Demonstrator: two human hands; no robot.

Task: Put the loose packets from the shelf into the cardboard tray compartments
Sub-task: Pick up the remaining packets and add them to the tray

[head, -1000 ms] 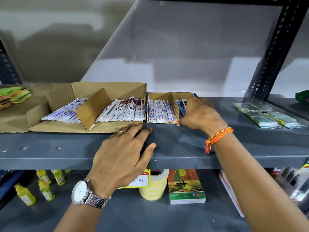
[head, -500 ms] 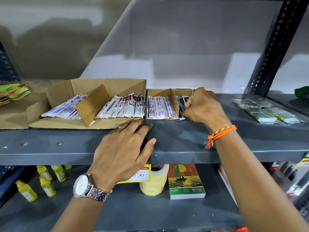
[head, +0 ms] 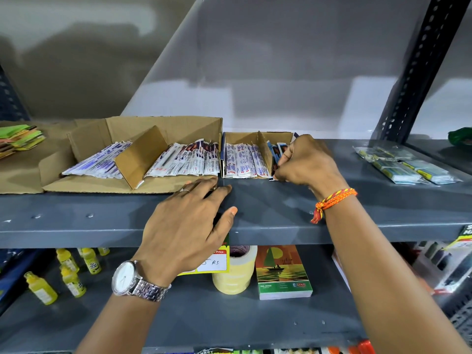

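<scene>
A large cardboard tray (head: pixel 163 126) on the grey shelf (head: pixel 281 200) holds white-and-purple packets (head: pixel 99 163) left of its divider and white packets (head: pixel 189 159) right of it. A small cardboard tray (head: pixel 245 137) beside it holds white-and-blue packets (head: pixel 242 162) in its left compartment. My right hand (head: pixel 306 162) is curled at the small tray's right compartment, fingers pinched on dark blue packets (head: pixel 277 150) there. My left hand (head: pixel 189 226) lies flat on the shelf's front edge, fingers spread, holding nothing.
Loose clear-wrapped packets (head: pixel 406 166) lie on the shelf at the right. Green and orange pads (head: pixel 20 137) sit at far left. Below stand yellow bottles (head: pixel 69 274), a tape roll (head: pixel 236 270) and a booklet (head: pixel 281 272). A perforated upright (head: pixel 419 70) rises at the right.
My right hand has shifted slightly back along the small tray's right compartment and stays on the dark packets. My left hand has not moved.
</scene>
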